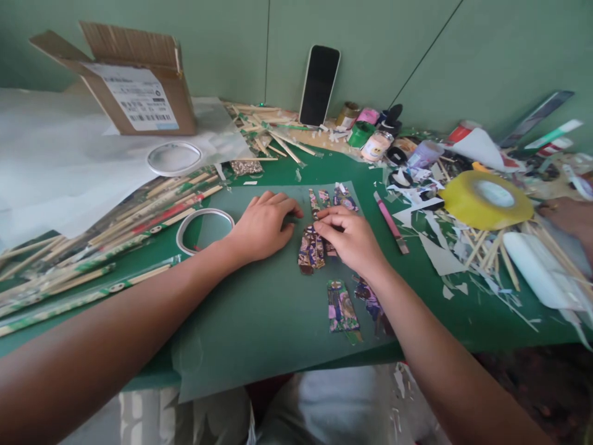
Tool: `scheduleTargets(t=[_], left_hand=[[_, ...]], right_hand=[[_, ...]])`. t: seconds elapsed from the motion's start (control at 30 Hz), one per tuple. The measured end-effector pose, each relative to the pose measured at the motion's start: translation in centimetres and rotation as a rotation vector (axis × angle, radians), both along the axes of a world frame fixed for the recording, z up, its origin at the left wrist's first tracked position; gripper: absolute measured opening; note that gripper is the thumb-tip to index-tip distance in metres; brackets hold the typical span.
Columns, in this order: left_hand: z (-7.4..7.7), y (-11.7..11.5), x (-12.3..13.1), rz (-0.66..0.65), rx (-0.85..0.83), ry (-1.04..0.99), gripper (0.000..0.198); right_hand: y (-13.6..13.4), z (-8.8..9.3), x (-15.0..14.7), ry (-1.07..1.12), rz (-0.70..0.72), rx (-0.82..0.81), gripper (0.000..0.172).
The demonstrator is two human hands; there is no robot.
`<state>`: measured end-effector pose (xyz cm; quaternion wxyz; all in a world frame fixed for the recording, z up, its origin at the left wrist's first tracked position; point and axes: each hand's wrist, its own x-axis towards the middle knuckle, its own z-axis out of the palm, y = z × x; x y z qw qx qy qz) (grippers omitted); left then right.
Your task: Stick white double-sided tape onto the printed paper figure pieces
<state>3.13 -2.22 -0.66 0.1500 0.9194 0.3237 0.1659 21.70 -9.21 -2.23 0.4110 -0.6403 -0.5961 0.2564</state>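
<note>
My left hand (265,226) rests on a clear plastic sheet (241,327), its fingers loosely bent and nothing visible in them. To its right, my right hand (349,238) pinches thumb and forefinger together at the upper end of a patterned cutout (310,250), among several small colourful figure-like pieces. The fingers partly hide that piece. Closer to me lie a pink, green and purple cutout (341,309) and a darker purple one (368,296), which my right forearm partly covers. A pink-handled craft knife (390,221) lies right of my right hand.
Wrapped chopsticks (115,238) and a tape ring (204,213) lie at left, below a cardboard box (139,93). A phone (319,83) leans on the wall near paint jars (361,133). Paper scraps (440,253) and yellow tape (463,201) crowd the right, by another person's hand (569,216).
</note>
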Motion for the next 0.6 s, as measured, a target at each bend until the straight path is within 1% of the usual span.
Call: scheduleTargets(t=[0.23,0.4,0.6], left_hand=[[-0.13,0.08,-0.07,-0.013,-0.008,-0.009,0.028],[-0.26,0.13,-0.05,-0.014,0.012,-0.010,0.028],[-0.35,0.21,-0.03,-0.017,0.001,-0.020,0.029]], right_hand=[[0.19,0.17,0.27,0.006,0.028,0.004,0.021],[0.43,-0.03,0.25,-0.071,0.017,0.005,0.019],[0.63,-0.14,0.16,-0.142,0.009,-0.011,0.024]])
